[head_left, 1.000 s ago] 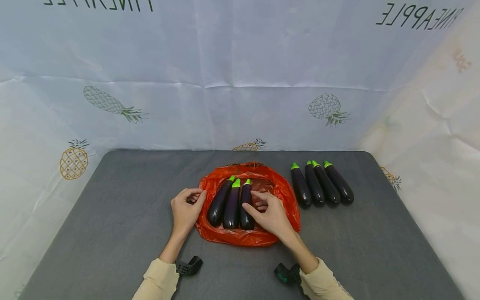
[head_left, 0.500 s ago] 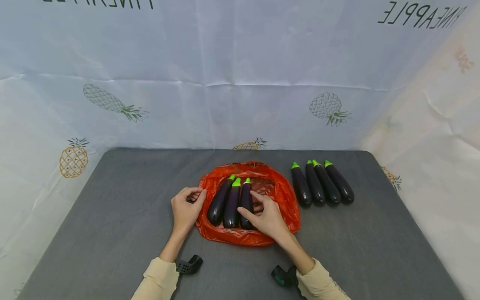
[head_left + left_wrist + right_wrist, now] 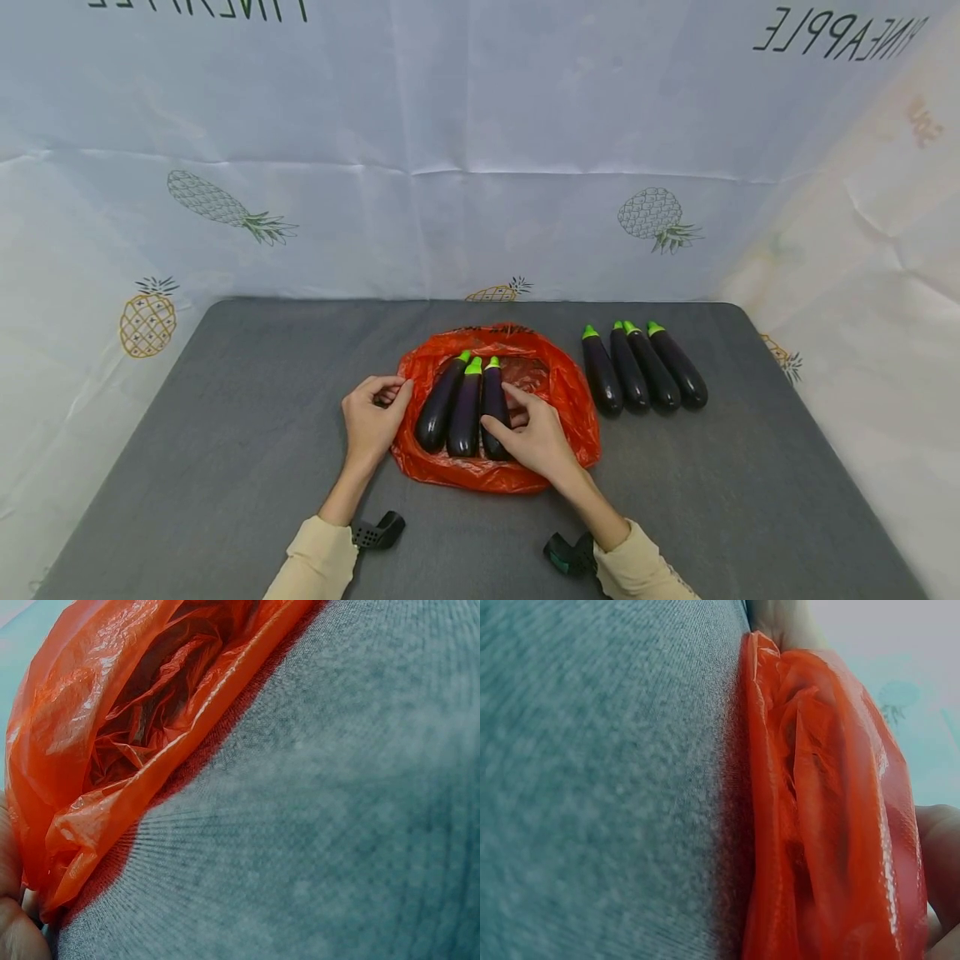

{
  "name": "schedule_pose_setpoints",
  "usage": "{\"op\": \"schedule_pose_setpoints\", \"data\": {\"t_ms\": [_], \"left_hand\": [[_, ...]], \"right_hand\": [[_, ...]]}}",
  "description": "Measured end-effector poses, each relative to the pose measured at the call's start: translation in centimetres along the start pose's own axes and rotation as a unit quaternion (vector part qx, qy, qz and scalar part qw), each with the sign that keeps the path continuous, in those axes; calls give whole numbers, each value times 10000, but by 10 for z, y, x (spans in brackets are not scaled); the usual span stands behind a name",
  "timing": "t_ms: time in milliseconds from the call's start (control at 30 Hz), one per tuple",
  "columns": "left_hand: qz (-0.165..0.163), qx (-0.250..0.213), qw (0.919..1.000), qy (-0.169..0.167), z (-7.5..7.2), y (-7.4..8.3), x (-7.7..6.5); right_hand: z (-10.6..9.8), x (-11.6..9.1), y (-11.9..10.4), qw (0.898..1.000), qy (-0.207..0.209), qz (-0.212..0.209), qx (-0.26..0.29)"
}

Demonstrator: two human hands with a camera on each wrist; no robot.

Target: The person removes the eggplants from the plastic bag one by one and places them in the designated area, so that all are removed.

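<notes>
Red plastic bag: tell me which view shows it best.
The head view: most of the red plastic bag shows, opened around three eggplants, though the right hand hides some. The left wrist view shows a crumpled part, cut off at the top; the right wrist, a folded part, cut off below.

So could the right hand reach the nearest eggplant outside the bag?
Probably yes: that loose eggplant lies uncovered beside the red bag, with seemingly only the bag's rim between. The right hand would first have to leave the bagged eggplant it holds.
</notes>
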State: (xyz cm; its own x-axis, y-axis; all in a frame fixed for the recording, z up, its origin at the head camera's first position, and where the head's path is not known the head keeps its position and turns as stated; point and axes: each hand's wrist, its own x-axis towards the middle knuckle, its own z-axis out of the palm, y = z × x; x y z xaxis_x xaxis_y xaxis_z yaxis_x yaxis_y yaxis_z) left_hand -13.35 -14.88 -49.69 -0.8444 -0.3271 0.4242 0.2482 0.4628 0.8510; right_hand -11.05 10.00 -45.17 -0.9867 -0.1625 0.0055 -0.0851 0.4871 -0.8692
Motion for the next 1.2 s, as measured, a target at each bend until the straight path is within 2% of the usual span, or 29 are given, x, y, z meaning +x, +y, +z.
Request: {"op": "schedule_pose_setpoints", "data": {"t_ms": [500,1200], "left_hand": [[22,-62,10000,8,-1,-1,-1],[130,-17,9999,-6,0,-3,-1]], "right_hand": [[-2,1,0,9998,152,-89,98],[-10,-2,-6,9993,125,-118,335]]}}
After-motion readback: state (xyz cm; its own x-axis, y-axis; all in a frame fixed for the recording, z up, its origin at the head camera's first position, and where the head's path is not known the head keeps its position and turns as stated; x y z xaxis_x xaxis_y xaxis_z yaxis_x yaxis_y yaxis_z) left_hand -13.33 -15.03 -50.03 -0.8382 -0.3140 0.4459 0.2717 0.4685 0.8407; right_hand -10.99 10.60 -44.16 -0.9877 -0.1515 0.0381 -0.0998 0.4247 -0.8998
